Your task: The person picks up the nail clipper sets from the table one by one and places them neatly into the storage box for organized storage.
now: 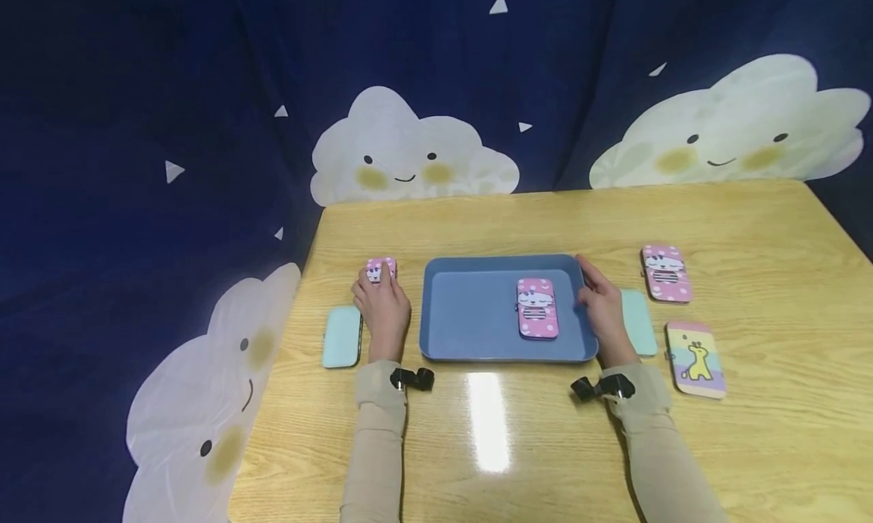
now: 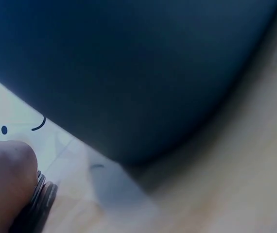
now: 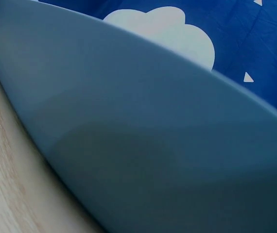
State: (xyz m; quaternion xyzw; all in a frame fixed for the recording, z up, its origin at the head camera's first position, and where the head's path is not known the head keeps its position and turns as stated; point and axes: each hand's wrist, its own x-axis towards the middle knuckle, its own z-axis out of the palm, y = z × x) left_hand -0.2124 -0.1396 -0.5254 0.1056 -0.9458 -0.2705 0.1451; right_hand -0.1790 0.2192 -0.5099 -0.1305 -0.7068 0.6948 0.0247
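- left hand (image 1: pixel 385 314) is pinching a pink case (image 1: pixel 374 271) left of the tray (image 1: pixel 467 311), far as I can tell, fingers cover some of it
- right hand (image 1: pixel 603 311) grips the tray's right rim
- another pink case (image 1: pixel 537 308) lies in the tray

Wooden table (image 1: pixel 546 447), bearing a blue tray (image 1: pixel 464 311); left of the tray, a mint case (image 1: pixel 342 337); right of it, a second mint case (image 1: pixel 639 324), a pink case (image 1: pixel 667 274) and a giraffe case (image 1: pixel 696 359).
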